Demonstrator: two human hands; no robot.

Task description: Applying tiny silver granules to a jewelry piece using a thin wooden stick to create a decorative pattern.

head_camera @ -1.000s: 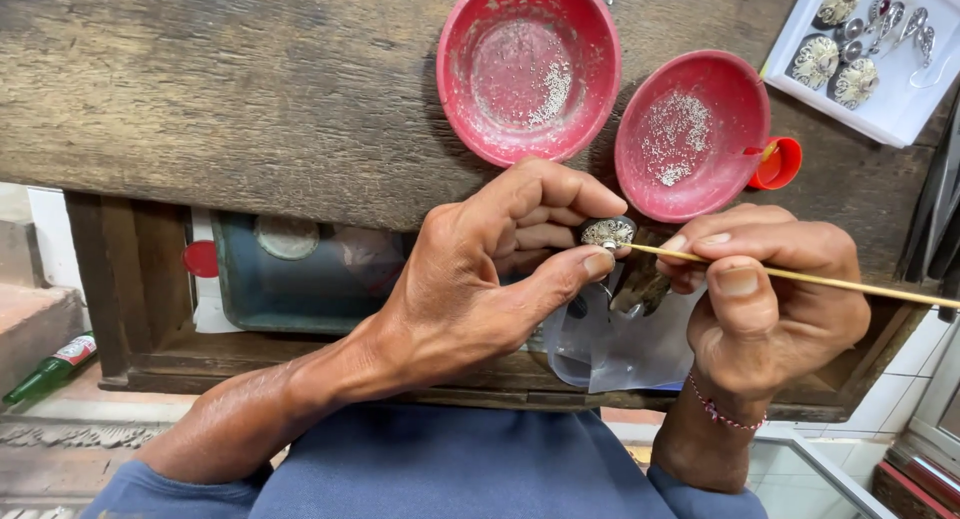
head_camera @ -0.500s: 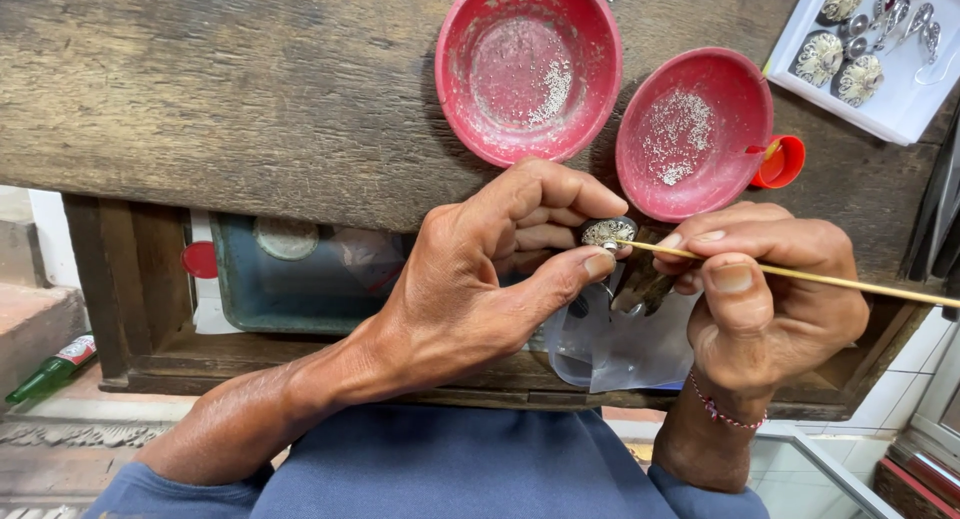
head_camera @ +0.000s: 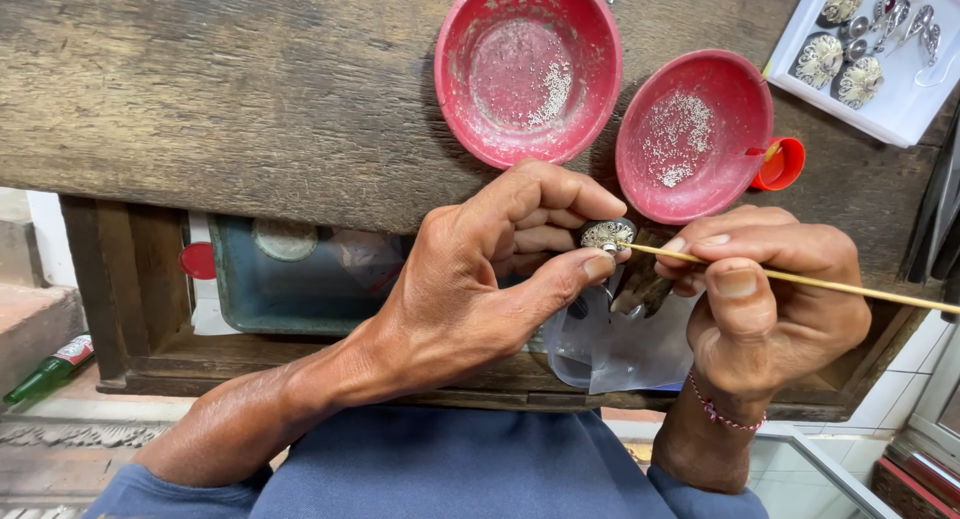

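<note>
My left hand pinches a small round silver ornament between thumb and forefinger, over the front edge of a worn wooden bench. My right hand grips a thin wooden stick; its tip touches the ornament from the right. Two red bowls sit just beyond my hands: a larger one at centre and a smaller one to its right, each holding tiny silver granules.
A white tray with several silver ornaments lies at the top right. A small red cap sits beside the smaller bowl. A clear plastic bag hangs under my hands. A green bottle lies at lower left.
</note>
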